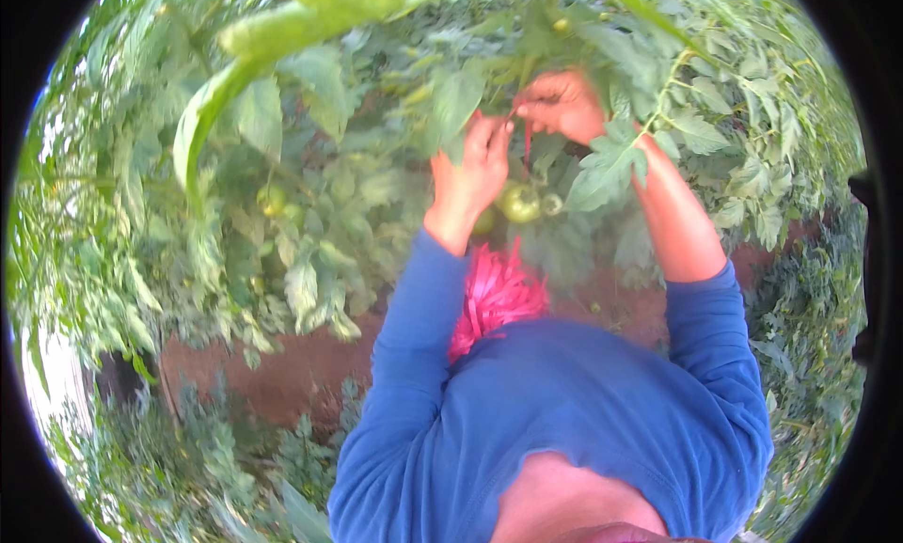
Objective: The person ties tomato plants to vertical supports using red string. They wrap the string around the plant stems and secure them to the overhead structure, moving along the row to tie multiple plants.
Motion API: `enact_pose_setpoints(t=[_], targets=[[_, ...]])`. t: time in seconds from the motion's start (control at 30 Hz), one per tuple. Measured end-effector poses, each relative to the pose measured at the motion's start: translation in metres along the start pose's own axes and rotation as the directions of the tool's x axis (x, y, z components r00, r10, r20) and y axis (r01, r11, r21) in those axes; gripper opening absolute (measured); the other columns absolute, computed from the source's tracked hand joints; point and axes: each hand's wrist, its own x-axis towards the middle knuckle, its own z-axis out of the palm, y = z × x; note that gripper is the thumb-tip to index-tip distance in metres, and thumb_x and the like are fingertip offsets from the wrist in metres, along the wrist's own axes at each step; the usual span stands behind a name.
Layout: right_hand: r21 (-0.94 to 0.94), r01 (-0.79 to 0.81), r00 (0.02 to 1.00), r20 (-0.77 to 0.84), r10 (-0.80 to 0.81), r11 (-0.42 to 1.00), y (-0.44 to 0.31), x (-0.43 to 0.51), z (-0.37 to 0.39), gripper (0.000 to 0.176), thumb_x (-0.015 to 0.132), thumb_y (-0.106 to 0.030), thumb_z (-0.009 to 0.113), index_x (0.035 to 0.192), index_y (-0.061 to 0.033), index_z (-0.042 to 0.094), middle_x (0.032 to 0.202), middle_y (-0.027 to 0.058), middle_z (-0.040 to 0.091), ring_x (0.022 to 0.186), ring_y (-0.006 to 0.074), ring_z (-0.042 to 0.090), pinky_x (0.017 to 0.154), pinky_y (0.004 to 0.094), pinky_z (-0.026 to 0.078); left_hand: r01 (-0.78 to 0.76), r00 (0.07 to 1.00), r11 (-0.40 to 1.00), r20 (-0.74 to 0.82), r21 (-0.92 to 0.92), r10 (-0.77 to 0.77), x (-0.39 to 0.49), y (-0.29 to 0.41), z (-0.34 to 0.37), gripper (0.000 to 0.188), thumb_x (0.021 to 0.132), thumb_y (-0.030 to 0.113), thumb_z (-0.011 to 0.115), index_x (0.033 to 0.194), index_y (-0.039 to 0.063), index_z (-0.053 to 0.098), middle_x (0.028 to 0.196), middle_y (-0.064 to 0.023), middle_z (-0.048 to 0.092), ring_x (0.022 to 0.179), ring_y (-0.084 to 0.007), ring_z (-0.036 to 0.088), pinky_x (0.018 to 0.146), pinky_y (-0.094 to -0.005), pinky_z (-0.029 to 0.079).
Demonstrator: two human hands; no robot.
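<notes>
My left hand (474, 163) and my right hand (564, 107) meet among tomato plants, their fingertips close together. Between them runs a thin red strip (528, 148), pinched by the fingers of both hands; one end hangs down. Just below the hands are green tomatoes (520, 203) on the plant. A bundle of bright pink strips (499, 296) sits at the front of my blue top, under my left forearm. A tomato leaf (608, 166) partly covers my right wrist.
Dense tomato foliage (310, 183) surrounds both arms. A large blurred green leaf (194, 130) hangs near the camera at the upper left. More green tomatoes (271, 199) grow to the left. Brown soil (282, 374) shows between the rows, with low plants (226, 465) behind at the lower left.
</notes>
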Motion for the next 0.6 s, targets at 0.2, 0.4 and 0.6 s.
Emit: enact_pose_setpoints(t=[0.2, 0.4, 0.6], targets=[[-0.010, -0.050, 0.992, 0.112, 0.051, 0.999, 0.010, 0.004, -0.006, 0.018, 0.089, -0.009, 0.072, 0.104, -0.0012, 0.071, 0.089, 0.0073, 0.070, 0.074, 0.0140, 0.068, 0.062, 0.0279, 0.054, 0.107, 0.935, 0.993, 0.344, -0.045, -0.085, -0.004, 0.021, -0.019, 0.020, 0.096, 0.018, 0.065, 0.109, 0.004, 0.072, 0.074, -0.0057, 0.066, 0.065, -0.0189, 0.060, 0.059, -0.0331, 0.048], [-0.266, 0.279, 0.959, 0.027, -0.282, 0.923, 0.021, 0.006, 0.002, 0.021, 0.081, -0.015, 0.074, 0.097, -0.0008, 0.072, 0.081, 0.0083, 0.070, 0.073, 0.0162, 0.065, 0.062, 0.0316, 0.050, 0.342, 0.898, 0.886, 0.386, -0.314, -0.209, 0.032, 0.009, -0.017, 0.029, 0.099, 0.010, 0.059, 0.126, 0.001, 0.064, 0.093, -0.0038, 0.070, 0.073, -0.0058, 0.056, 0.067, -0.0218, 0.045], [-0.326, 0.317, 0.933, -0.063, -0.355, 0.891, 0.019, 0.002, 0.008, 0.026, 0.081, -0.019, 0.073, 0.101, -0.0022, 0.070, 0.087, 0.0099, 0.070, 0.080, 0.0196, 0.065, 0.069, 0.0331, 0.051, 0.266, 0.921, 0.881, 0.374, -0.390, -0.112, 0.040, -0.005, 0.002, 0.011, 0.095, 0.000, 0.060, 0.103, -0.001, 0.067, 0.085, -0.0039, 0.067, 0.074, -0.0065, 0.058, 0.065, -0.0229, 0.045]])
